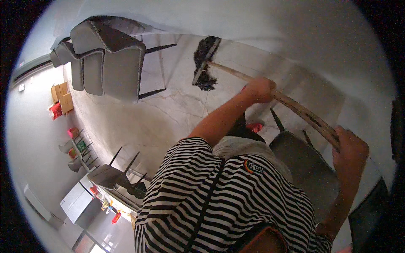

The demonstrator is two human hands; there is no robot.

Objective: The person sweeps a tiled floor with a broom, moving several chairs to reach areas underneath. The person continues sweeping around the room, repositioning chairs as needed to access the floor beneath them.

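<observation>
A mop with a long worn wooden handle [306,113] slants across the view. Dark, shaggy strands hang along both sides of the bar of its mop head [204,67], which rests on the floor close to the far wall. My left hand [259,90] is closed around the middle of the handle. At the handle's upper end, on the right, my right hand [351,146] is wrapped round it. Below the handle, between my arms, is a grey chair [306,168] with dark legs. Part of a red shoe [254,127] shows beneath my left forearm.
Grey upholstered chairs [122,63] stand together left of the mop head. Another dark chair [110,176] is at the lower left. Cardboard boxes [63,99] and small chairs [76,152] line the far-left wall. Pale veined floor [168,109] lies between.
</observation>
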